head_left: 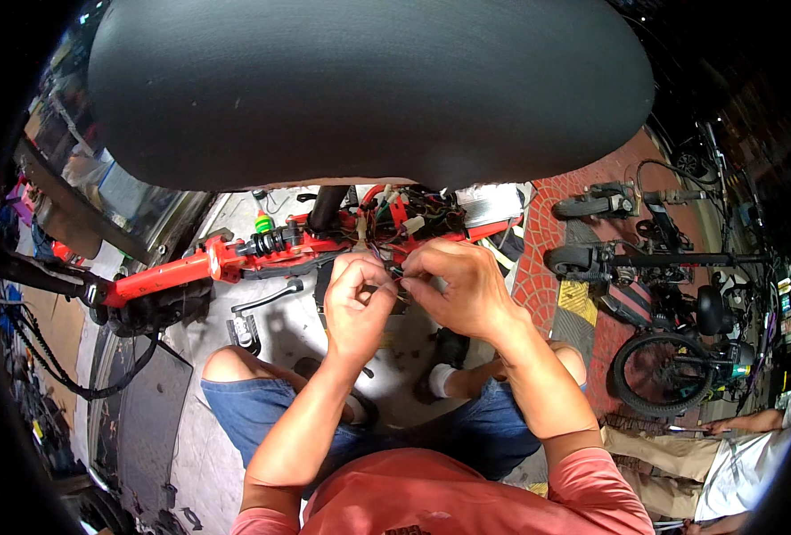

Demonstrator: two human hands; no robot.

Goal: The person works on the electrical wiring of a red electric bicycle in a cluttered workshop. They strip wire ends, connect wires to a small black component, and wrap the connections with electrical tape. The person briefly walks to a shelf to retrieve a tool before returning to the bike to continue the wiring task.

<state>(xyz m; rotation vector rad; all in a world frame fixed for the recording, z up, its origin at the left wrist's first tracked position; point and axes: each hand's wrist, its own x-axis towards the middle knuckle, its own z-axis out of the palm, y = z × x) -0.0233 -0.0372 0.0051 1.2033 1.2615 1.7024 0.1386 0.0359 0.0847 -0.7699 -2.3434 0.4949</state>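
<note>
Close together in the middle, both of my hands are pinched over the open wiring of a red folding frame (165, 278). Fingers of my left hand (356, 301) close on thin wires at the edge of the wiring bundle (386, 214). Facing it, my right hand (459, 287) pinches thin wire as well; the fingertips partly hide it. A pale plug connector (413, 226) sits among the wires just beyond my hands. Over the frame, a large black saddle (368, 98) fills the upper view and hides what lies behind it.
A black coil spring (270, 242) sits on the frame, with a green-and-yellow handled tool (263, 222) behind it. A crank arm (269, 296) and pedal (245, 332) stick out near my left knee. Parked scooters (591, 259), a bicycle wheel (663, 374) and another person (747, 473) are at right.
</note>
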